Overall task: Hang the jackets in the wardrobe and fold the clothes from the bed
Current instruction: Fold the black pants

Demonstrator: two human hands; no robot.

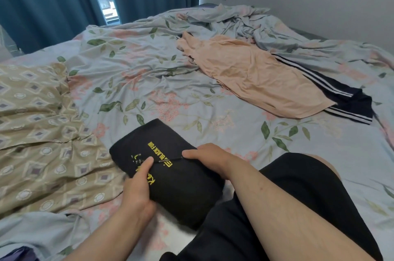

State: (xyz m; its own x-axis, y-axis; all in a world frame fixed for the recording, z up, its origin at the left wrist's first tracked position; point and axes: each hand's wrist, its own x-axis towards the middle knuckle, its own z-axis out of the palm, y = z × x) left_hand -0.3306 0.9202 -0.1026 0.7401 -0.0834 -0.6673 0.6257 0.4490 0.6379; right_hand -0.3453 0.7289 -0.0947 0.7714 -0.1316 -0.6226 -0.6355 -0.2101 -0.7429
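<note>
Left: a beige diamond-patterned bed cover (38, 132) lies rumpled along the left edge of the bed. Its right border stops just beside the item in hand.

Near centre: one folded black fabric garment with yellow lettering (174, 186) rests on the light-blue floral bed sheet (138, 64), its near end against my knee in black shorts (298, 186).
- My left hand (138, 184) grips its near-left edge, thumb flat on top and fingers curled under.
- My right hand (209, 160) grips the right edge, thumb on top and fingers wrapped round the fold.

Open room: the sheet far of the fold and to its right is wrinkled but unoccupied, up to the next garments.

Far right: one peach thin-fabric garment (251, 73) lies spread and creased, not folded. It overlaps one dark navy garment with white side stripes (345, 98), which shows along its right edge.

Count: three garments, one folded and two loose; two hands, both engaged on the black one.
</note>
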